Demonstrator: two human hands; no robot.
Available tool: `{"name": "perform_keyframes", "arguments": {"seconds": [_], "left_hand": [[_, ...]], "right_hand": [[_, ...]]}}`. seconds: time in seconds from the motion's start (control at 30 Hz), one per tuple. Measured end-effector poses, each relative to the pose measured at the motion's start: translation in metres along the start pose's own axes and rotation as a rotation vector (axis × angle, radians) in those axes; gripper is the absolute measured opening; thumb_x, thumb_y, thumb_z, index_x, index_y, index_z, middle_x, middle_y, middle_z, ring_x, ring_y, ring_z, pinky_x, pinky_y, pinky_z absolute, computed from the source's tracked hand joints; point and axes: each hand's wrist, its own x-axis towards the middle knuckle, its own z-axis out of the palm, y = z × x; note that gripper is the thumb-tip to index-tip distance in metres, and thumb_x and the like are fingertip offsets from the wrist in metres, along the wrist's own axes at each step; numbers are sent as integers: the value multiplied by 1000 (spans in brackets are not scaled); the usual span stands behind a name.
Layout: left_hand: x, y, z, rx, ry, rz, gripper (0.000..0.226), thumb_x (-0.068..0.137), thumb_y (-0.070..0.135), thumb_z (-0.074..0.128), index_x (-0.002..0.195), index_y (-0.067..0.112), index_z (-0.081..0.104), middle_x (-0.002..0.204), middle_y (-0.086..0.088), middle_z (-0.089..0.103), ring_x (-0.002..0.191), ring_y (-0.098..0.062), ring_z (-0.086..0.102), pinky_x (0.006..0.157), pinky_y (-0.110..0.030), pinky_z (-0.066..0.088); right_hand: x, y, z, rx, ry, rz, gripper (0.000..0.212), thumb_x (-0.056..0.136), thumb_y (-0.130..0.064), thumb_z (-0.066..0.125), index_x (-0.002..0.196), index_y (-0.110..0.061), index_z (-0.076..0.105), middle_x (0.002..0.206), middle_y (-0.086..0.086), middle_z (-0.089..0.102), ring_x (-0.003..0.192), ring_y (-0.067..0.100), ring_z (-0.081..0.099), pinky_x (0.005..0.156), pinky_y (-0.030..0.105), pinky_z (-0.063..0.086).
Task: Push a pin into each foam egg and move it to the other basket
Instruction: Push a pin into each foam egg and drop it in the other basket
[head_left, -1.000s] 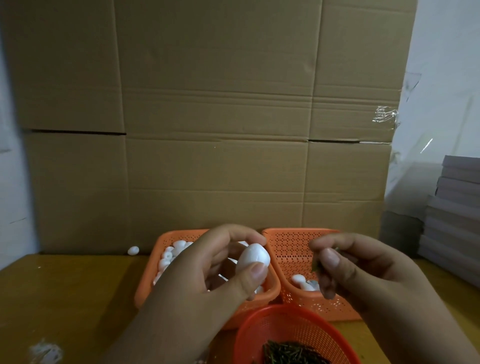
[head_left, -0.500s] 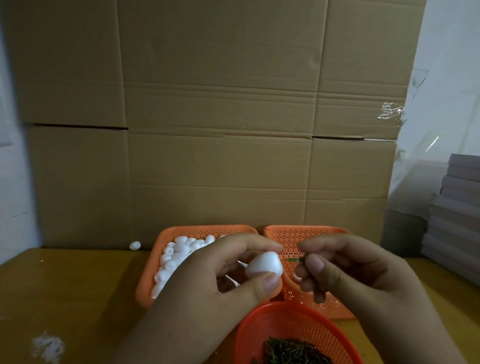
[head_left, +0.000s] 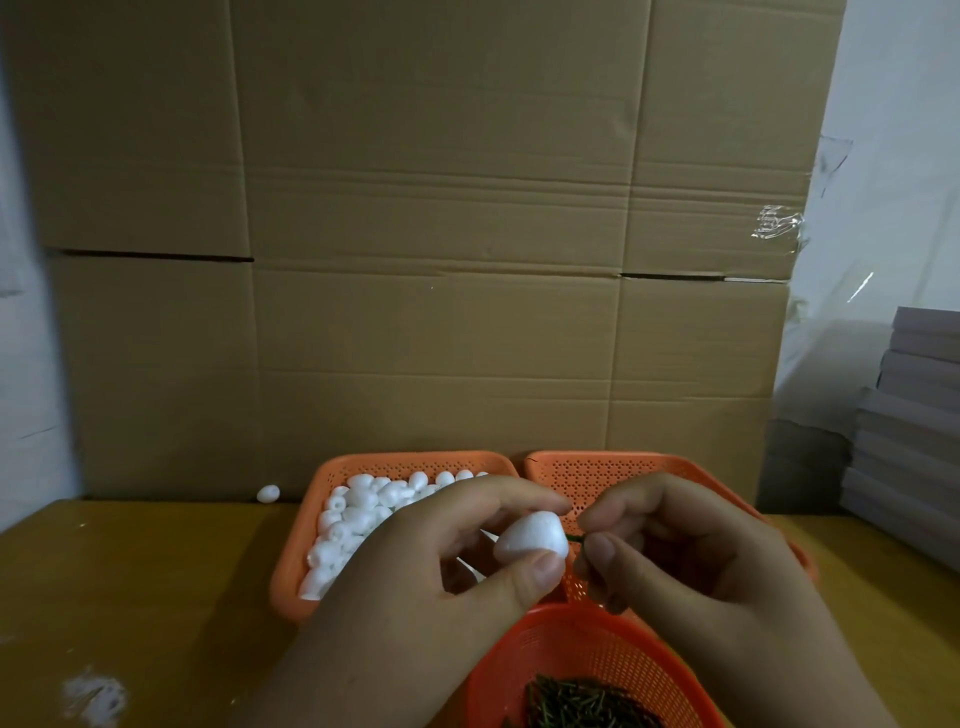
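My left hand (head_left: 457, 577) grips a white foam egg (head_left: 531, 538) between thumb and fingers, above the gap between two orange baskets. My right hand (head_left: 691, 556) pinches a thin dark green pin (head_left: 574, 539) whose tip touches the egg's right end. The left orange basket (head_left: 306, 525) holds several white foam eggs (head_left: 358, 512). The right orange basket (head_left: 597, 473) is mostly hidden behind my hands. A round red basket (head_left: 597, 644) in front holds several dark pins (head_left: 582, 704).
A tall cardboard wall (head_left: 431, 249) stands right behind the baskets. One stray foam egg (head_left: 268, 493) lies on the wooden table (head_left: 130, 597) by the wall. White crumbs (head_left: 96, 696) lie front left. Stacked grey boards (head_left: 914, 431) rise at the right.
My two hands have come together: the pin in my right hand moved left until its tip met the egg. The view has tilted down slightly, showing more of the left basket's eggs.
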Motion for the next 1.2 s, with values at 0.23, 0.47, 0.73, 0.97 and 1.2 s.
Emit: {"name": "perform_keyframes", "arguments": {"seconds": [0.23,0.47,0.73,0.97,1.2], "left_hand": [[-1,0,-5,149,-3,-3,41,61,69,53,102,69,56,105,31,65,102,8,61,94,-23,43],[0,-2,-6,128,-42,-17,40,64,67,54,104,67,58,106,28,66,102,4,62,96,-28,45],[3,-6,-5,32,-1,-17,40,64,63,61,102,51,58,102,16,71,89,-6,69,95,-45,48],[2,-5,-6,18,7,-3,39,60,58,62,99,52,61,104,24,69,96,-1,67,84,-22,53],[1,-3,-1,41,-25,5,35,77,29,76,98,54,62,101,28,69,96,6,65,80,-7,46]], "right_hand": [[1,2,-2,-67,-46,-12,16,67,-25,67,83,-24,69,69,8,69,59,13,64,58,18,51],[2,2,-7,-62,-72,-10,20,66,-32,68,84,-24,69,69,11,69,59,14,64,59,18,50],[2,3,-10,-64,-70,-13,18,64,-31,69,81,-23,69,70,13,68,59,15,65,58,18,50],[2,4,-11,-46,-45,-27,14,66,-25,69,79,-24,69,69,12,68,58,14,64,56,17,49],[1,8,-2,-79,-85,-47,11,71,-22,68,82,-22,67,67,5,68,59,8,62,59,15,48]]}}
